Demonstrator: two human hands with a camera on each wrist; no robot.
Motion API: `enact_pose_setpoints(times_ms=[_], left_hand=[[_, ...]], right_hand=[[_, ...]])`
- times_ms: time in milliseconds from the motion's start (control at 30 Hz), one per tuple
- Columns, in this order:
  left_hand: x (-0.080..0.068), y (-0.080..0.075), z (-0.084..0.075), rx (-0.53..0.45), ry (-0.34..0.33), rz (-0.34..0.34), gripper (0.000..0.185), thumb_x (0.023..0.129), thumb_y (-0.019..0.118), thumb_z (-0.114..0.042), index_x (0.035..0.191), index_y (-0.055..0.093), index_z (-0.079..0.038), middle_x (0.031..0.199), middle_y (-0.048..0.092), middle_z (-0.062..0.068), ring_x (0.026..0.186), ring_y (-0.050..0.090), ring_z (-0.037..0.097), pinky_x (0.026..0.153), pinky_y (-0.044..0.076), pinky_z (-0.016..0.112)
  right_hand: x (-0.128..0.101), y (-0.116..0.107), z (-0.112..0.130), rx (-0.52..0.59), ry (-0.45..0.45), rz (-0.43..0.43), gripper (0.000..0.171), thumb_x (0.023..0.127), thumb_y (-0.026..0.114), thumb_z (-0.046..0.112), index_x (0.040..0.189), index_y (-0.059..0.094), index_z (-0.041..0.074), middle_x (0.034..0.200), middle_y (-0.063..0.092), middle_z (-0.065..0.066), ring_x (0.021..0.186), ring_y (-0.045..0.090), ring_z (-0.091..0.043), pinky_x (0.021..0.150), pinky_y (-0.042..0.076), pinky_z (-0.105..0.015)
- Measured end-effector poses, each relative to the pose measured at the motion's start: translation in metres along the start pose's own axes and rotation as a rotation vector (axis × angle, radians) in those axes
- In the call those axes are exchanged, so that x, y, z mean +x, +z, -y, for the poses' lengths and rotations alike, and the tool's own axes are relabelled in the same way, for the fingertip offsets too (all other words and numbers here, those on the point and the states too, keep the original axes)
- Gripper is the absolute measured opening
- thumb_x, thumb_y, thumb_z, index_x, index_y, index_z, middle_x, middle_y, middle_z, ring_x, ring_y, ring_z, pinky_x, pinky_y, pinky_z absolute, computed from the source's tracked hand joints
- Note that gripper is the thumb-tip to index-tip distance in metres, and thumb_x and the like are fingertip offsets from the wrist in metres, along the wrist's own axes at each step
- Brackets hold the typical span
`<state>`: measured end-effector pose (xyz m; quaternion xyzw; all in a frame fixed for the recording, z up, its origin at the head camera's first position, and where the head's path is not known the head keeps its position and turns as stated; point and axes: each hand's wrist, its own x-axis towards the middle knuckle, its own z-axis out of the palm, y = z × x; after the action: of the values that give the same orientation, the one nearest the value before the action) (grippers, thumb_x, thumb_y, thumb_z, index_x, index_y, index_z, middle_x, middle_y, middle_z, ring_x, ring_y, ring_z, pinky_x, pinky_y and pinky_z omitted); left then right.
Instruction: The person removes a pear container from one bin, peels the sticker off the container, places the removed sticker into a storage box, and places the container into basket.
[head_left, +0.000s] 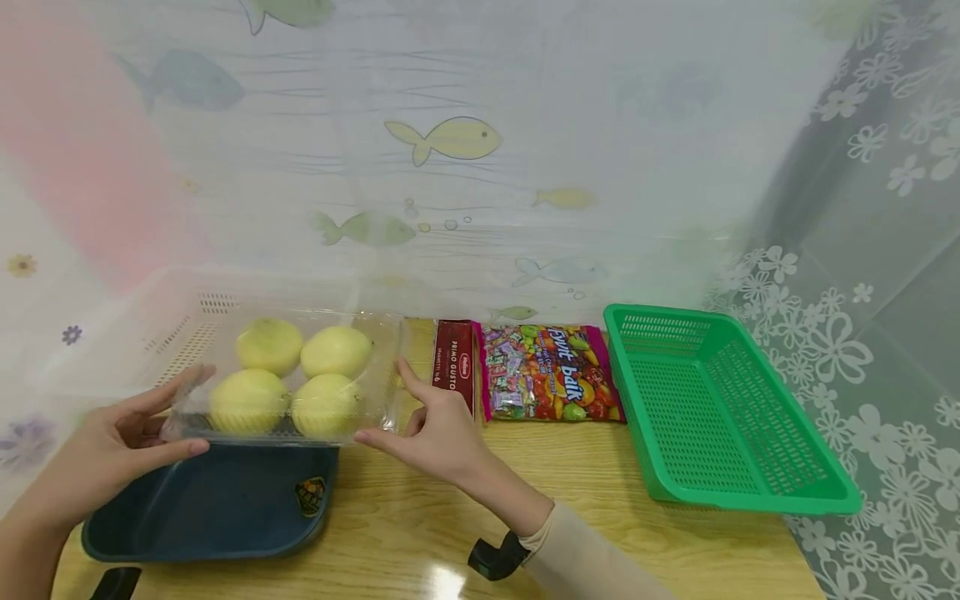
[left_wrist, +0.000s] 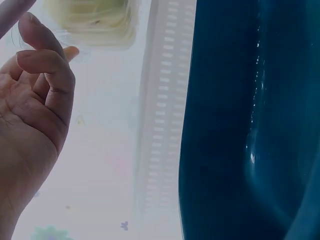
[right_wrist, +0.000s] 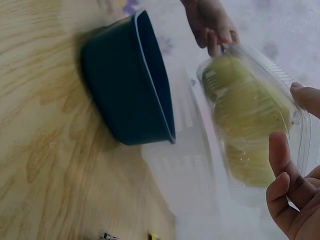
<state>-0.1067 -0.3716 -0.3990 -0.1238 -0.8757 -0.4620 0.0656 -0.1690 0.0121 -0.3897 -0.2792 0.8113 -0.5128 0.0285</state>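
Observation:
Both hands hold up a clear plastic clamshell box [head_left: 384, 404] with several yellow-green round fruits [head_left: 337, 352] inside. My left hand [head_left: 101, 458] grips its left end, thumb along the near edge. At the other end my right hand [head_left: 442, 433] pinches the box between thumb and fingers. The box hangs over the back of a dark blue basin [head_left: 202, 508], tilted towards me. In the right wrist view the fruits [right_wrist: 250, 112] show through the plastic, and the basin [right_wrist: 117, 85] stands below. The left wrist view catches the curled left fingers and part of the box.
Behind the box, at the back left, is a white slotted basket [head_left: 191, 350]. A red spaghetti box [head_left: 454, 362] and a bag of fruit candy [head_left: 551, 375] lie at the back middle. A green basket [head_left: 742, 425] stands at the right. A patterned curtain [head_left: 465, 208] hangs behind the wooden table [head_left: 420, 517].

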Motion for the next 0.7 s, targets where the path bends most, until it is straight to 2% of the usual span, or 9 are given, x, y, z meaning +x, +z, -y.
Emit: enact_pose_setpoints(times_ms=[100, 167, 367, 467, 567, 700], left_hand=[[0.001, -0.003, 0.003, 0.019, -0.026, -0.022, 0.090, 0.096, 0.074, 0.004, 0.169, 0.030, -0.024, 0.164, 0.036, -0.029, 0.058, 0.043, 0.022, 0.052, 0.038, 0.032], [0.002, -0.006, 0.006, 0.018, -0.021, -0.024, 0.089, 0.098, 0.072, 0.005, 0.170, 0.029, -0.024, 0.165, 0.035, -0.028, 0.062, 0.049, 0.023, 0.053, 0.039, 0.033], [0.007, -0.016, 0.010, 0.029, -0.007, -0.022, 0.088, 0.100, 0.068, 0.007, 0.171, 0.025, -0.023, 0.168, 0.029, -0.027, 0.082, 0.067, 0.009, 0.061, 0.048, 0.026], [0.010, -0.022, 0.010, 0.048, -0.021, -0.011, 0.087, 0.101, 0.067, 0.005, 0.171, 0.023, -0.023, 0.171, 0.023, -0.025, 0.087, 0.069, 0.006, 0.064, 0.049, 0.023], [0.013, -0.028, 0.012, 0.048, -0.036, -0.009, 0.086, 0.103, 0.066, 0.004, 0.171, 0.022, -0.023, 0.172, 0.019, -0.025, 0.078, 0.065, 0.012, 0.062, 0.045, 0.024], [0.017, -0.035, 0.021, 0.041, -0.016, -0.010, 0.088, 0.102, 0.064, 0.008, 0.172, 0.019, -0.023, 0.171, 0.021, -0.026, 0.086, 0.064, -0.006, 0.067, 0.049, 0.015]], right_hand=[[0.007, 0.003, 0.000, -0.030, 0.020, 0.006, 0.099, 0.088, 0.087, 0.048, 0.166, 0.033, 0.019, 0.046, 0.056, 0.011, 0.038, 0.055, -0.007, 0.038, 0.033, -0.020], [0.012, 0.005, 0.001, -0.039, 0.032, 0.011, 0.099, 0.088, 0.086, 0.049, 0.167, 0.033, 0.022, 0.045, 0.055, 0.011, 0.036, 0.053, -0.008, 0.036, 0.031, -0.020], [0.027, 0.009, 0.003, 0.000, 0.035, 0.032, 0.098, 0.089, 0.086, 0.045, 0.167, 0.032, 0.019, 0.041, 0.045, 0.006, 0.031, 0.040, -0.009, 0.034, 0.029, -0.021], [0.034, 0.011, 0.006, 0.017, 0.041, 0.039, 0.098, 0.090, 0.086, 0.045, 0.167, 0.032, 0.018, 0.041, 0.038, 0.006, 0.031, 0.034, -0.008, 0.035, 0.027, -0.022], [0.041, 0.014, 0.010, 0.030, 0.054, 0.053, 0.098, 0.090, 0.086, 0.044, 0.167, 0.032, 0.019, 0.042, 0.034, 0.007, 0.032, 0.030, -0.007, 0.037, 0.026, -0.021], [0.052, 0.019, 0.014, -0.001, 0.049, 0.062, 0.100, 0.090, 0.086, 0.045, 0.168, 0.030, 0.018, 0.043, 0.031, 0.009, 0.033, 0.029, -0.006, 0.037, 0.027, -0.020]])
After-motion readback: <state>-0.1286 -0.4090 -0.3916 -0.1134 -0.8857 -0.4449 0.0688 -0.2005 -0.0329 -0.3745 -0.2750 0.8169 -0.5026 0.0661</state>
